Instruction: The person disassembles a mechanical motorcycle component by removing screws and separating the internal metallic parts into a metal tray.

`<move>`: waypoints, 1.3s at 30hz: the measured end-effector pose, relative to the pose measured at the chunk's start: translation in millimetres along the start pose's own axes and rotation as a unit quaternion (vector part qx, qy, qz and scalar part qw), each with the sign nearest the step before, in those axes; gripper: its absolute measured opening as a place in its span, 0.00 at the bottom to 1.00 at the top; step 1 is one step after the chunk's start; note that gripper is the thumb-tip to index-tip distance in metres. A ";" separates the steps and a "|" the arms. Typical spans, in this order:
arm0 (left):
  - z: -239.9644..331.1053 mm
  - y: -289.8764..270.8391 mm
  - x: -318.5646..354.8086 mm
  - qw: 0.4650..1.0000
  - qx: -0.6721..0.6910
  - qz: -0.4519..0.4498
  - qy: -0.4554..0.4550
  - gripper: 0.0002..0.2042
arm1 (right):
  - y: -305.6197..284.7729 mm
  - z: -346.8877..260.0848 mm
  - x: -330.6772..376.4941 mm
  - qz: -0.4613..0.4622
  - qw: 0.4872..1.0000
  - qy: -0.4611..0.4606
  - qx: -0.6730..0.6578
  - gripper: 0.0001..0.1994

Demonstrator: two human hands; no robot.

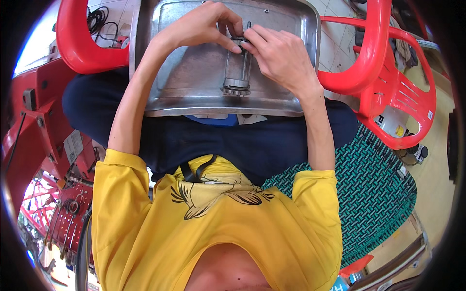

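Note:
A slim cylindrical metal assembly (237, 72) lies in a shallow metal tray (189, 99) in front of me. Its near end carries a toothed ring, and a thin rod juts from its far end. My left hand (206, 24) reaches over from the left, its thumb and fingers closed around the far end. From the right, my right hand (281, 53) pinches at the same end with bent fingers, close to the left thumb. The fingers cover part of that end, so any small piece between them cannot be made out.
Red plastic chair parts (359, 72) flank the tray on both sides, with another red chair (412, 102) to the right. A green and black woven seat (374, 194) lies at my right. Red machinery (43, 106) and hanging tools (63, 213) stand at my left. Black cable (98, 22) lies coiled at far left.

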State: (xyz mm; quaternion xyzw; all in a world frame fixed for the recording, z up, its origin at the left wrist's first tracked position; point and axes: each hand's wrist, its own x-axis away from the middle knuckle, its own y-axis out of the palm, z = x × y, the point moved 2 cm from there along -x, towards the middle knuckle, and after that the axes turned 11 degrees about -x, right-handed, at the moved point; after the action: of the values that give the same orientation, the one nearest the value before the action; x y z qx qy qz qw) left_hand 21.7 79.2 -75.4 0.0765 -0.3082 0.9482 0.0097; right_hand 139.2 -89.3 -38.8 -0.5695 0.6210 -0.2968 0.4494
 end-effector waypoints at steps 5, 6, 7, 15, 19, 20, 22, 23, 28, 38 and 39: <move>-2.4 3.5 -3.0 1.000 0.005 0.016 0.027 0.15 | 3.4 -0.5 0.9 -0.001 0.999 0.046 0.025 0.10; -1.0 -1.7 -5.6 1.000 0.008 -0.016 0.013 0.15 | 3.0 -0.3 1.8 -0.002 0.999 0.043 0.026 0.10; 2.0 -4.8 -5.3 0.999 0.008 -0.047 -0.004 0.15 | 2.9 0.4 1.6 -0.001 0.999 0.037 0.025 0.10; 7.3 -2.9 0.8 0.999 0.038 -0.021 -0.011 0.14 | 7.6 13.7 11.5 0.035 0.999 -0.012 -0.027 0.12; 5.4 -3.8 -1.8 1.000 -0.004 -0.016 0.009 0.14 | 14.0 10.2 12.1 0.062 0.998 0.002 -0.017 0.12; 6.0 -3.3 -1.1 1.000 -0.008 -0.015 -0.001 0.14 | 13.4 9.1 10.9 0.067 0.998 0.009 -0.010 0.12; 7.4 -2.5 0.4 1.000 -0.017 -0.013 -0.019 0.14 | 10.2 9.9 9.0 0.063 0.998 0.002 -0.015 0.13; 7.3 -2.1 0.8 1.000 -0.021 -0.007 -0.012 0.14 | 9.8 11.0 8.9 0.062 0.998 0.000 -0.018 0.13; 6.4 -2.9 -1.8 0.998 -0.054 0.004 0.028 0.14 | 14.9 15.7 11.1 0.059 0.997 -0.008 -0.042 0.14; 9.2 -3.1 0.0 0.999 -0.048 0.006 0.018 0.16 | 17.7 16.7 16.9 0.068 0.994 0.024 -0.081 0.12; 9.1 -2.9 -0.1 0.999 -0.049 0.009 0.020 0.16 | 18.1 16.2 18.2 0.064 0.995 0.029 -0.072 0.12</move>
State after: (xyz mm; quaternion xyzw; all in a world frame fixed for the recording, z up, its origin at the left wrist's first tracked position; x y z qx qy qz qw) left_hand 23.3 76.2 -66.4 0.0544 -0.3549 0.9332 0.0114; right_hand 146.7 -101.5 -65.6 -0.5504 0.6889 -0.2381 0.4071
